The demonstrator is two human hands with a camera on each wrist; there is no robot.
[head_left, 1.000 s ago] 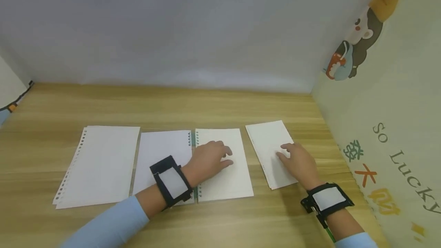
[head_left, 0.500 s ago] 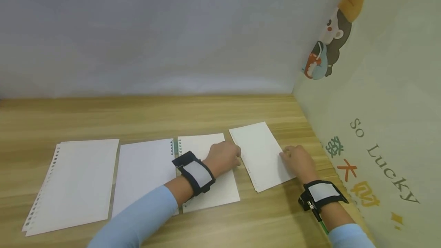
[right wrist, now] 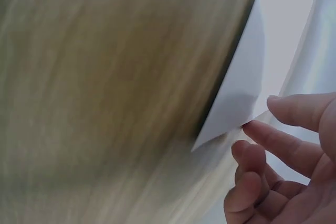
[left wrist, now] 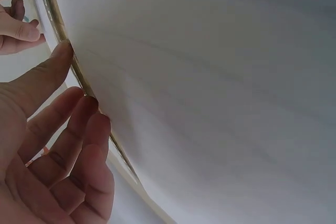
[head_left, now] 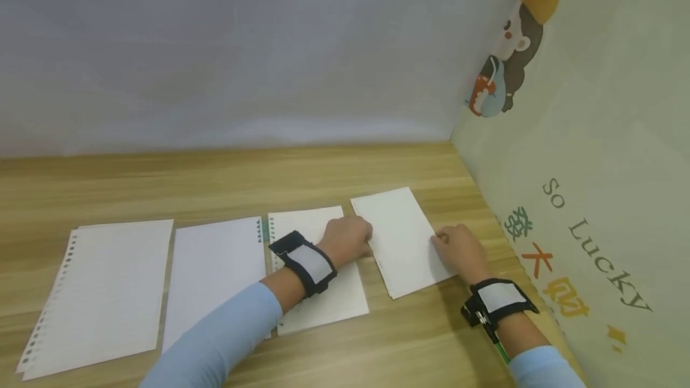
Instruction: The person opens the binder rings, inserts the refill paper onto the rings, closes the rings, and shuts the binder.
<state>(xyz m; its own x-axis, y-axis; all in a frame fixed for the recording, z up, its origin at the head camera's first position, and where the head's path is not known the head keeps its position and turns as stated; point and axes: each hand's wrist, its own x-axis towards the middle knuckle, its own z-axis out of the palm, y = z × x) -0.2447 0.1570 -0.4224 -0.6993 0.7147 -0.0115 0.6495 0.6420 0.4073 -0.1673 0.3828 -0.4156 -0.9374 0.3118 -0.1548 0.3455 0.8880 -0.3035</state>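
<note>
A small stack of white loose-leaf paper [head_left: 399,238] lies at an angle on the wooden table, small punched holes along its left edge. My left hand [head_left: 347,238] is at that edge, over an open ring notebook [head_left: 323,307]. In the left wrist view, its thumb [left wrist: 62,56] and bent fingers meet the edge line; whether they pinch the sheets is unclear. My right hand [head_left: 460,250] pinches the stack's right edge; in the right wrist view, the thumb [right wrist: 294,109] lies above the paper and the index finger [right wrist: 278,142] at its edge.
A larger stack of punched paper [head_left: 102,298] lies at the far left. Beside it is the notebook's left page [head_left: 215,268], partly under my left sleeve. A white backdrop [head_left: 226,76] stands behind the table [head_left: 215,178], and a decorated wall [head_left: 593,154] on the right.
My left hand has moved right, from over the notebook page to the small stack's left edge. My right hand has drawn back from over the sheets to their right edge. The view has turned right.
</note>
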